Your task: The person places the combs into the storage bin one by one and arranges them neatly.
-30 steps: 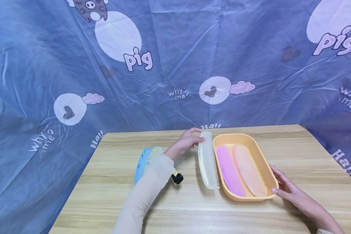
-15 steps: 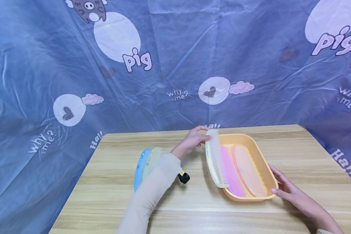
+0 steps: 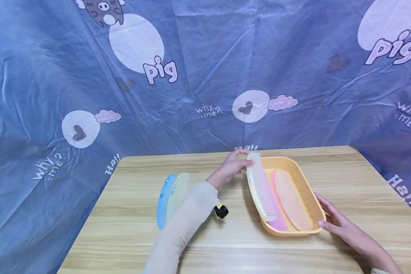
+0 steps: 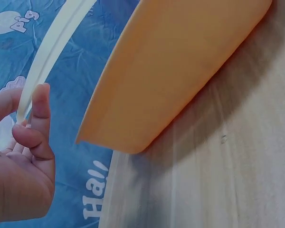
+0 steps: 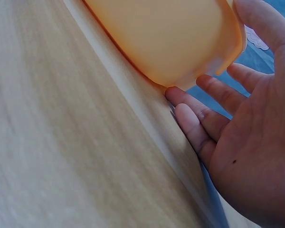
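Observation:
My left hand (image 3: 233, 166) pinches the far end of a pale cream comb (image 3: 260, 186) between thumb and fingers. The comb is held above the left rim of an orange plastic tray (image 3: 309, 179), teeth toward the right. In the left wrist view the comb (image 4: 50, 50) stands above the rim level, beside the tray's outer wall (image 4: 166, 71). Inside the tray lie a purple-pink comb (image 3: 277, 222), partly covered by the held one, and a peach-pink comb (image 3: 292, 201). My right hand (image 3: 344, 226) holds the tray's near right corner, thumb at the rim, fingers against the outer wall (image 5: 171, 42).
Left on the wooden table (image 3: 123, 213) lie a blue comb (image 3: 164, 201) and a pale yellow comb (image 3: 178, 190), partly behind the left sleeve. A black device (image 3: 221, 211) sits at the left wrist. A blue printed cloth (image 3: 205, 76) hangs behind the table.
My left hand has carried the cream comb rightward, from beside the tray to over its left rim and the purple-pink comb. My right hand and the tray have stayed in place.

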`<action>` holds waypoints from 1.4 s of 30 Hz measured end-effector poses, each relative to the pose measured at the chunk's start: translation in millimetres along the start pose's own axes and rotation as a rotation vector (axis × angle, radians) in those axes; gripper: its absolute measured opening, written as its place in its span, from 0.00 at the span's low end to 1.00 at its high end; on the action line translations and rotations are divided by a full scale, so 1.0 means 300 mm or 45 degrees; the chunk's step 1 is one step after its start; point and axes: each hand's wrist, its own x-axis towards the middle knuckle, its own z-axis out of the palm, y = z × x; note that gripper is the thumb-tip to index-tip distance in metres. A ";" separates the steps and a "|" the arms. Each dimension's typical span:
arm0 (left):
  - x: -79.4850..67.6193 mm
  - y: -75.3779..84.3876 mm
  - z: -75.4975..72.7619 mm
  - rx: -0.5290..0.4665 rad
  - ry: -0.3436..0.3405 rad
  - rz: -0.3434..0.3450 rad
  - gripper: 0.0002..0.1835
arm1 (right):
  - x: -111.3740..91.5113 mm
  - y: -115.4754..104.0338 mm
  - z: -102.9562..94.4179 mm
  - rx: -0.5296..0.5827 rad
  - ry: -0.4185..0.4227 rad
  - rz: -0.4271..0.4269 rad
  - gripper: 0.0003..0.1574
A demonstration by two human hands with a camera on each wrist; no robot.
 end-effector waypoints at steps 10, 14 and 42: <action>0.001 -0.026 0.049 -0.024 0.066 0.003 0.19 | 0.002 -0.001 -0.002 -0.017 0.010 0.013 0.48; -0.005 -0.024 0.071 -0.064 0.071 -0.002 0.19 | 0.000 -0.004 -0.003 -0.007 0.004 0.006 0.48; -0.026 -0.027 0.098 0.083 -0.066 0.068 0.25 | 0.000 -0.015 -0.003 -0.007 0.014 0.041 0.48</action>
